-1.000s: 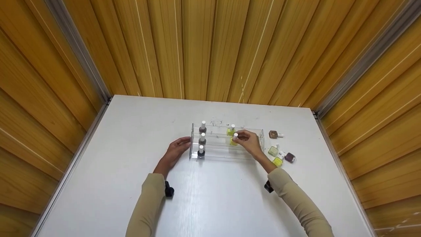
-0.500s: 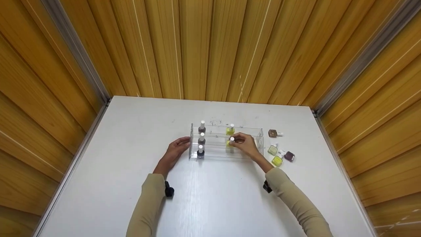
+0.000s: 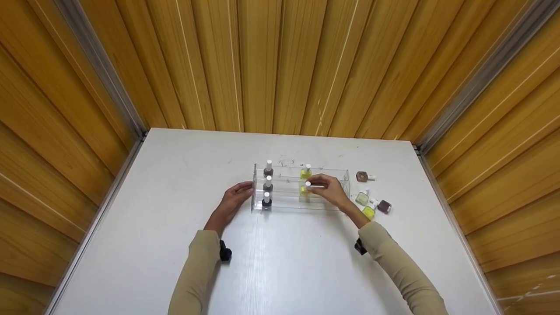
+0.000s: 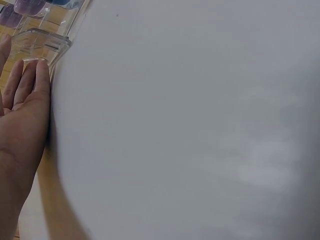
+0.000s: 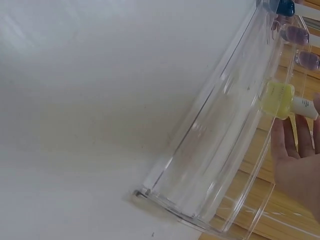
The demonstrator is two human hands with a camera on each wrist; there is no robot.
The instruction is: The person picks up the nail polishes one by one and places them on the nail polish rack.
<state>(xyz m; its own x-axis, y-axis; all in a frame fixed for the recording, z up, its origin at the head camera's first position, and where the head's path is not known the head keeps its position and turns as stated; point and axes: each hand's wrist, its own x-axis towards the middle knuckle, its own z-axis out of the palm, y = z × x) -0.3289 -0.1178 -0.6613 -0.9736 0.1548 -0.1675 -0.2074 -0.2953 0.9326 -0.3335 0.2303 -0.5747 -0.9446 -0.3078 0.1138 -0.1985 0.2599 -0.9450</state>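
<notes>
A clear acrylic tiered rack (image 3: 286,202) stands on the white table. My right hand (image 3: 330,190) pinches the white cap of a yellow nail polish bottle (image 5: 278,100), which stands upright on the middle tier. Behind it, another yellow nail polish bottle (image 3: 306,173) is on the back tier. Three dark nail polish bottles line the rack's left end, one per tier, the front one (image 3: 267,202) looking darkest. With fairly straight fingers, my left hand (image 3: 235,200) touches the rack's left side panel (image 4: 42,42).
Right of the rack lie a brown nail polish bottle (image 3: 362,176), a pale green one (image 3: 362,199), a yellow one (image 3: 368,213) and a dark purple one (image 3: 384,206). Wood-patterned panels (image 3: 258,65) enclose the table (image 3: 280,271) at the back and sides.
The right hand has shifted slightly left along the middle tier, bringing the pinched yellow nail polish bottle in front of the back-tier yellow one. My left hand keeps its place at the rack.
</notes>
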